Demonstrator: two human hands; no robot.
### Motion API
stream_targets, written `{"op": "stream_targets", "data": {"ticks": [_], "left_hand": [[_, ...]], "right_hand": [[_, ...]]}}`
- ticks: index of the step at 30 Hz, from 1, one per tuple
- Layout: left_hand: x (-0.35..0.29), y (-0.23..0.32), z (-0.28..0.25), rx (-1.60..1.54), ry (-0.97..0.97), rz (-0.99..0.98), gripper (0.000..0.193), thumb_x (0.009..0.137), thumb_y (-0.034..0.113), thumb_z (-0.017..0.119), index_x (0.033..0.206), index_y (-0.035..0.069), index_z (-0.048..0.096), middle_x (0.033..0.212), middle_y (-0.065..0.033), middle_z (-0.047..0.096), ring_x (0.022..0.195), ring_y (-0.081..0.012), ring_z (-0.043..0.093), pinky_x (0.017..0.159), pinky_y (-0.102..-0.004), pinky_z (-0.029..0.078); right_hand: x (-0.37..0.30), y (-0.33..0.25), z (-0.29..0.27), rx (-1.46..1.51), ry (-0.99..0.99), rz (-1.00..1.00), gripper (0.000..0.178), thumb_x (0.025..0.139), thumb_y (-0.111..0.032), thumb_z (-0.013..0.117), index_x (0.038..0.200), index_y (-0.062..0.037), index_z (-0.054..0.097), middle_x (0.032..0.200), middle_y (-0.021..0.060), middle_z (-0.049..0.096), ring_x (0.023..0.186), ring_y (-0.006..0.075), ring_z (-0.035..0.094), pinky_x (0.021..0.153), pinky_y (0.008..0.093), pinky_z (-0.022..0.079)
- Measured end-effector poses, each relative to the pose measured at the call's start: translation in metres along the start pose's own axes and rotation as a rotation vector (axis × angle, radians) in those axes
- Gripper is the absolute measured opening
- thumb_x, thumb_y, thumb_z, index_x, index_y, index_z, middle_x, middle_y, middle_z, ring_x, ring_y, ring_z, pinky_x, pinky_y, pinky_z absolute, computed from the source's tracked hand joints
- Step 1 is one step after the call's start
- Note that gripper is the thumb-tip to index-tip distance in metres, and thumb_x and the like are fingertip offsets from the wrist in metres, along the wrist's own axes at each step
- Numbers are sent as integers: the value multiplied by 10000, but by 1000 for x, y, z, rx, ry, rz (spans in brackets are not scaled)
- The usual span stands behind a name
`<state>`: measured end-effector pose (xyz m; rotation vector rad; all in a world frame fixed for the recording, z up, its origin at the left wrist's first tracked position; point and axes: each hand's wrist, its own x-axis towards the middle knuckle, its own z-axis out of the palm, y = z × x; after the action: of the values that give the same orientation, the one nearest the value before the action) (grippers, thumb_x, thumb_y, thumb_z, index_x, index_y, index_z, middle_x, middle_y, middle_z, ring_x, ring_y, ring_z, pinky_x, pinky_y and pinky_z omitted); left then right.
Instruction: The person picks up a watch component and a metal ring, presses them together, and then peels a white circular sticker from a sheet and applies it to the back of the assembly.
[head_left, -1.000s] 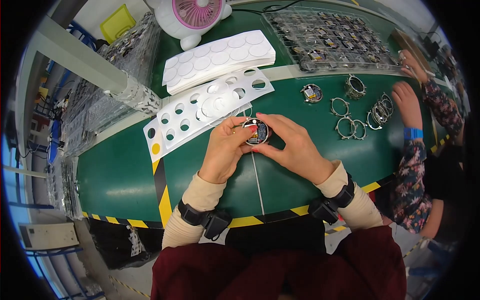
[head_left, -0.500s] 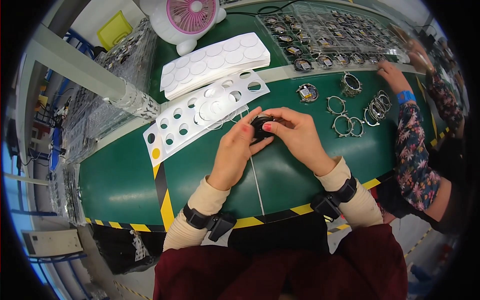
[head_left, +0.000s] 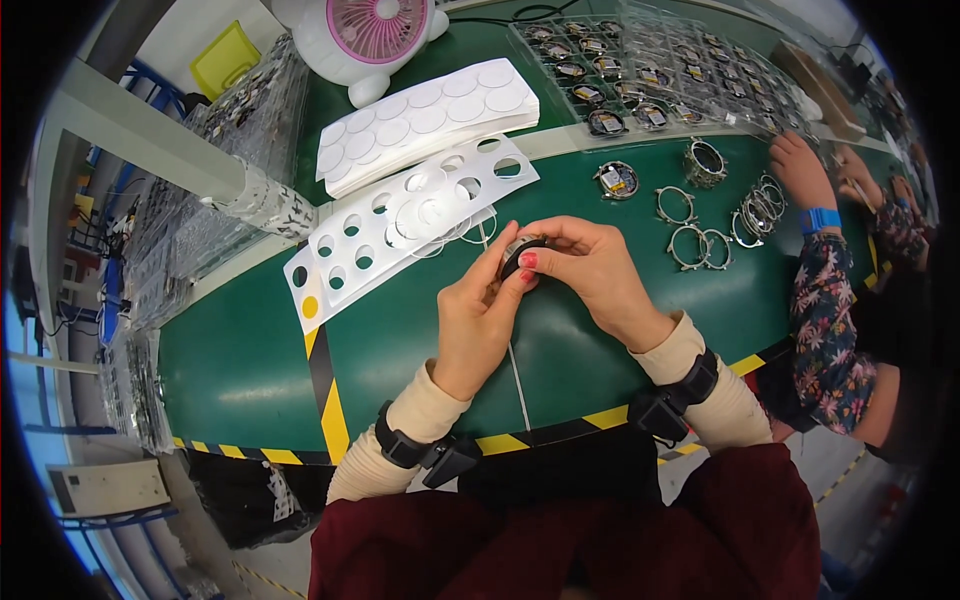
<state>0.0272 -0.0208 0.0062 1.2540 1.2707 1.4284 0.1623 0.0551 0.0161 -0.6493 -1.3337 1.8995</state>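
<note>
A round watch case [head_left: 514,258] with a black face and a silvery rim is held over the green table, tilted on edge. My left hand [head_left: 478,315] grips it from the left, thumb near its lower edge. The fingers and thumb of my right hand [head_left: 592,268] pinch its right side, covering part of it. Just beyond my hands lies a white sheet with punched round holes [head_left: 345,262], with loose clear round films [head_left: 430,208] on it. To the right rests an open watch case with electronics inside [head_left: 617,181].
Metal watch rings [head_left: 688,246] lie at right, beside a stack of rings [head_left: 705,163]. Behind are clear trays of watch parts [head_left: 640,75], a stack of white circle-marked sheets [head_left: 430,120] and a fan [head_left: 375,40]. A co-worker's hand [head_left: 800,170] reaches in at right.
The watch case has turned from lying flatter to standing more on edge between my hands. My left thumb has come up to it. The co-worker's hand has shifted slightly at the right.
</note>
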Motion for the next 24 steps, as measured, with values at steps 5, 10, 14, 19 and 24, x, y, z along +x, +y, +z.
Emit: {"op": "stream_targets", "data": {"ticks": [5, 10, 14, 19, 24], "left_hand": [[0, 2, 1, -82, -50, 53, 417, 908, 6, 476, 1313, -18, 383, 1179, -116, 520, 1066, -191, 531, 896, -367, 498], [6, 2, -2, -628, -11, -222, 422, 909, 37, 489, 1316, 4, 384, 1178, -101, 528, 1041, -184, 550, 906, -351, 488], [7, 2, -3, -724, -39, -249, 414, 920, 72, 479, 1312, -4, 371, 1177, -101, 527, 1058, -203, 550, 930, -376, 473], [6, -3, -2, -583, -32, -198, 413, 929, 113, 474, 1307, -11, 364, 1162, -102, 537, 1052, -207, 557, 936, -374, 468], [12, -2, -7, -702, -34, -279, 395, 951, 165, 435, 1303, -5, 372, 1114, -112, 563, 965, -213, 601, 875, -338, 504]], "right_hand": [[-3, 1, 1, -59, 3, -44, 235, 818, 3, 600, 1050, 36, 597, 936, 73, 635, 851, 104, 590, 769, 228, 484], [-1, 2, 5, -62, 47, -100, 278, 815, 8, 602, 1091, 35, 591, 964, 83, 638, 857, 106, 593, 767, 225, 486], [-2, 1, 3, -54, 28, -88, 301, 814, 9, 601, 1114, 33, 589, 999, 88, 637, 871, 103, 590, 775, 219, 480], [-5, 5, 7, -131, 70, -130, 298, 817, 13, 588, 1115, 20, 598, 1009, 68, 639, 898, 99, 582, 794, 216, 467], [2, 12, 4, -420, 127, -382, 278, 825, 20, 566, 1098, -3, 615, 976, 40, 646, 898, 99, 580, 801, 224, 456]]}}
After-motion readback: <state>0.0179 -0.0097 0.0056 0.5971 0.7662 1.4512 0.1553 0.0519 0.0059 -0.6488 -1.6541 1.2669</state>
